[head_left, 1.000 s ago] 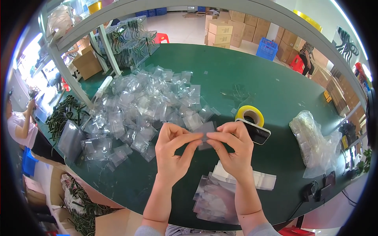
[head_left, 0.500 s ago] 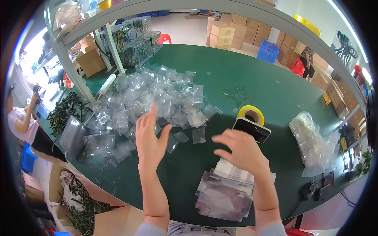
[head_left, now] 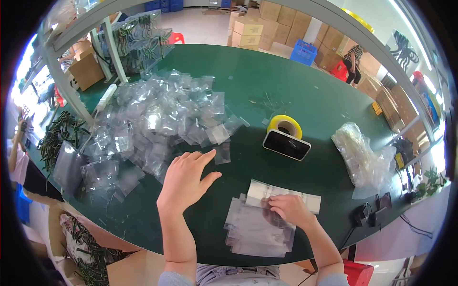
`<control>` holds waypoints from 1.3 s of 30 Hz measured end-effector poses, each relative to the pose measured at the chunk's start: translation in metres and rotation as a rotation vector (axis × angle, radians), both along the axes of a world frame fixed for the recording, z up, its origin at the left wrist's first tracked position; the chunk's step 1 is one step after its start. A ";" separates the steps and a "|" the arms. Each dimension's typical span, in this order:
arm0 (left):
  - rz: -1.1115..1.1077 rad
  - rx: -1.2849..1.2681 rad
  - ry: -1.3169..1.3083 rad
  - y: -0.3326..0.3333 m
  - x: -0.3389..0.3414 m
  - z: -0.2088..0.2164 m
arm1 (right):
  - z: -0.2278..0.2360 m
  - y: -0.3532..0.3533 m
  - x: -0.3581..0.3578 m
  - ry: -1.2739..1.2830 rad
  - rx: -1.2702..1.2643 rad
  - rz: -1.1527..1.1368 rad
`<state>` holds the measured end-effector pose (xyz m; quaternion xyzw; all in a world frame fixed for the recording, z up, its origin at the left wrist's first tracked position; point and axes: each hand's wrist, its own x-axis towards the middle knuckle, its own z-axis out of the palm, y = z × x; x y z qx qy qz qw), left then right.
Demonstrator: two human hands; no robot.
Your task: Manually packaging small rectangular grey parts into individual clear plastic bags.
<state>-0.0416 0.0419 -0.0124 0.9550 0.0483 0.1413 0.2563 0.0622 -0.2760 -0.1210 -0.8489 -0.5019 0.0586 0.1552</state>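
My right hand is over a layered stack of flat clear plastic bags near the front edge. Its fingers are bent together, pinching at a bag by the upper part of the stack. Partly under those bags lies a whitish flat strip. My left hand hovers to the left of the stack, thumb and fingers apart, with nothing in it. Just beyond it spreads a large heap of small clear plastic bags.
A phone leans against a yellow tape roll on the green table. To the right is a bundle of clear plastic. Dark cords lie at the left, beside a metal frame post. A person sits beyond the table.
My right hand has come down onto the stacked bags, and its fingers have closed. My left hand has drawn back from the heap toward me. The view has shifted slightly.
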 end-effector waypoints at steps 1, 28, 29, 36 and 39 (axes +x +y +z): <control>-0.012 0.009 0.007 -0.001 -0.001 0.001 | 0.004 0.000 0.004 0.080 0.063 -0.010; -0.302 -0.343 -0.005 -0.049 0.032 -0.009 | 0.086 0.046 0.015 0.568 0.919 -0.408; -0.327 -0.619 0.026 -0.055 0.038 -0.007 | 0.097 0.058 0.010 0.565 1.063 -0.377; -0.120 -0.797 -0.275 -0.051 0.041 -0.010 | 0.113 0.102 0.011 0.589 1.150 -0.240; -0.038 -0.842 -0.318 -0.046 0.036 -0.003 | 0.120 0.114 0.011 0.639 1.022 -0.272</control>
